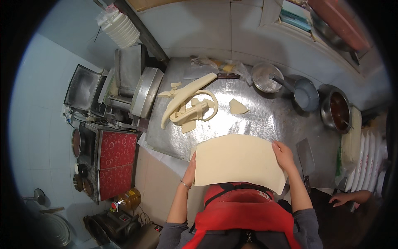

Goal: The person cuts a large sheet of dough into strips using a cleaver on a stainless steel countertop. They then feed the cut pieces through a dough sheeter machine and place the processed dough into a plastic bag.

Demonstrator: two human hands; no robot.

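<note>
A broad rectangular stack or sheet of pale dough is held in front of my red apron, over the near edge of the steel table. My left hand grips its left edge, with the fingers hidden beneath. On the right edge my right hand holds on, thumb on top. Beyond the dough, a heap of dough strips and offcuts lies on the table. A single small dough piece sits apart to its right. To the right of my right hand lies a cleaver, its handle toward me.
A steel dough-rolling machine stands left of the table. Along the back are a second knife, a metal bowl, a saucepan and a bowl of reddish-brown sauce. Another person's hand shows at the lower right.
</note>
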